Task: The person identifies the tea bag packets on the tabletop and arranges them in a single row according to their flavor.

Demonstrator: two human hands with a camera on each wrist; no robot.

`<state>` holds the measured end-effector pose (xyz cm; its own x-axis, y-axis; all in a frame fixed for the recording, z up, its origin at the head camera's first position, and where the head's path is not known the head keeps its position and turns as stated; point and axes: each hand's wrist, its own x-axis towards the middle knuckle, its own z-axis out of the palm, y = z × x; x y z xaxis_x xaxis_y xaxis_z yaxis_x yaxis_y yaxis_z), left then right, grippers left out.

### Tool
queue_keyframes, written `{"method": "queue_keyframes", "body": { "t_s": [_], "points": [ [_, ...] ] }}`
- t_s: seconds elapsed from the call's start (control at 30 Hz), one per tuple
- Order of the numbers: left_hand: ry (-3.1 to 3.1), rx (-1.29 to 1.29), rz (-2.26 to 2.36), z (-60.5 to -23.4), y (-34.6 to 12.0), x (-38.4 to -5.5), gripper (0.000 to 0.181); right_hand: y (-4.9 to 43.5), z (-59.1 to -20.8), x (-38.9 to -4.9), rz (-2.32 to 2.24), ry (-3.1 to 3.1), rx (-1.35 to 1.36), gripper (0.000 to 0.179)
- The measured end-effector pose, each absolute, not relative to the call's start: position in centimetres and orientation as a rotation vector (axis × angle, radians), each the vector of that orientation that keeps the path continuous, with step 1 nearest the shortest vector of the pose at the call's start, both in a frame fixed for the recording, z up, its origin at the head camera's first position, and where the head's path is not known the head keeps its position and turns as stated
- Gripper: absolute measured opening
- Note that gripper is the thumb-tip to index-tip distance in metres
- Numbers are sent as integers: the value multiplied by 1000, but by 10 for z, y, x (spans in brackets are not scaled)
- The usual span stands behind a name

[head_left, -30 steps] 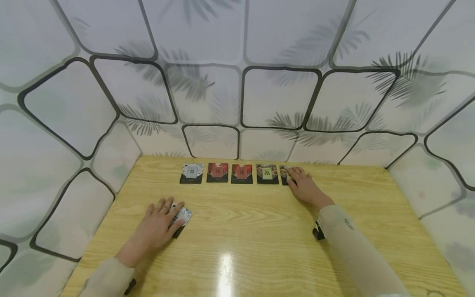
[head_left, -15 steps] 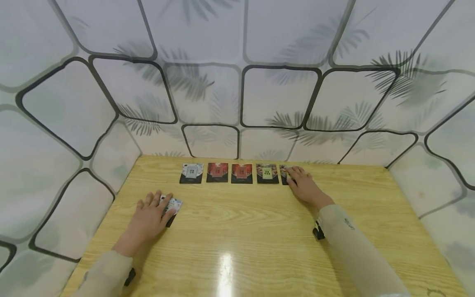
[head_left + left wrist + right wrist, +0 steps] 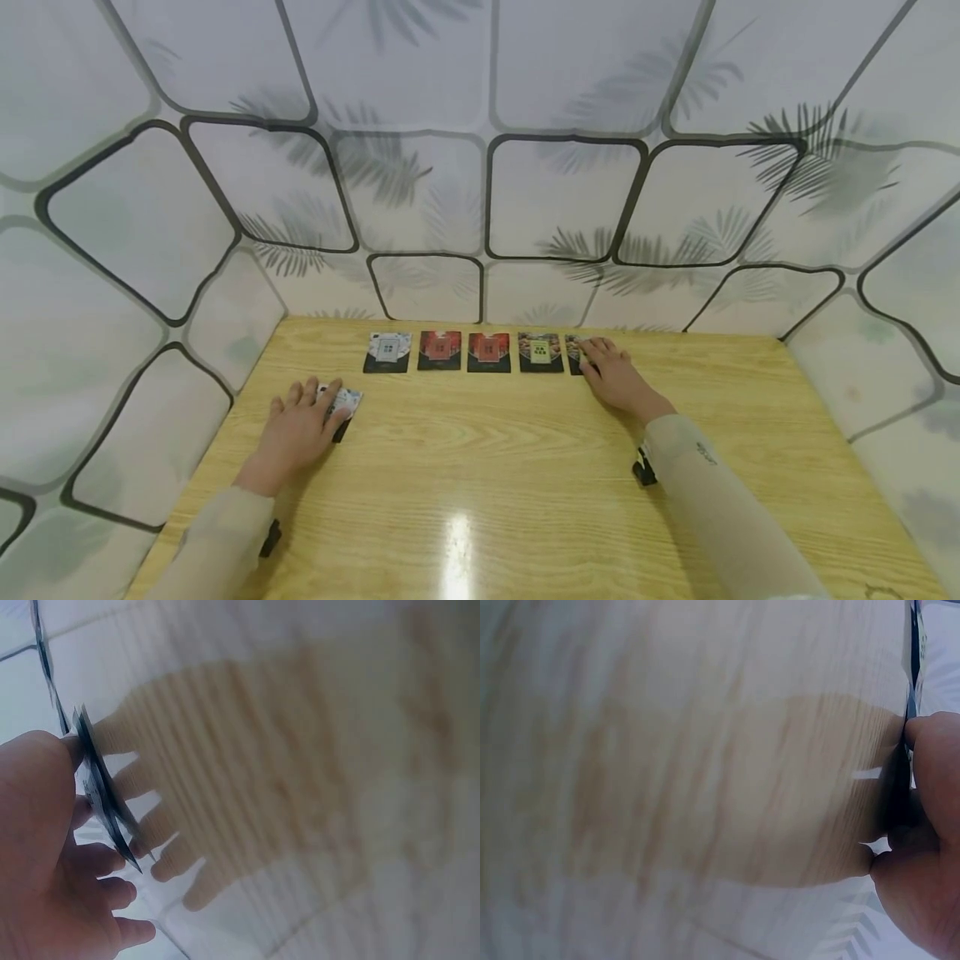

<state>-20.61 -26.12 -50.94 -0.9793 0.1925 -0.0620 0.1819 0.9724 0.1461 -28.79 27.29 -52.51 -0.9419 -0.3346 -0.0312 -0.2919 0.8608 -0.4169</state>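
Note:
In the head view my left hand [image 3: 295, 427] lies spread over a flat white-and-black printed packet [image 3: 341, 402] on the left of the table. Its thumb and index finger rest across the packet, covering much of it; the left wrist view shows the packet [image 3: 107, 793] edge-on under the fingers. My right hand [image 3: 618, 375] rests its fingertips on a brown-and-black packet [image 3: 573, 354], hiding its right part. To the left stand a packet with a yellow-green label [image 3: 540, 352], two red-and-black packets [image 3: 489, 352], and another white-and-black packet [image 3: 387, 352], all in a row.
The light wood table [image 3: 480, 467] meets a patterned wall [image 3: 420, 287] right behind the row. Side walls stand at left and right. Black straps [image 3: 643, 467] show under both sleeves.
My left hand has slid the white-and-black packet up and to the left, toward the far side of the table. My right hand and the row of packets have stayed in place.

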Motion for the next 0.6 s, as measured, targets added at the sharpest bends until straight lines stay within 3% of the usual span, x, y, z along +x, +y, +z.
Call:
{"method": "queue_keyframes", "body": {
  "t_s": [0.6],
  "points": [
    [3033,206,231,-513,-263,-231,66,271,-523,-286,-632,2928,-472,55]
  ]
}}
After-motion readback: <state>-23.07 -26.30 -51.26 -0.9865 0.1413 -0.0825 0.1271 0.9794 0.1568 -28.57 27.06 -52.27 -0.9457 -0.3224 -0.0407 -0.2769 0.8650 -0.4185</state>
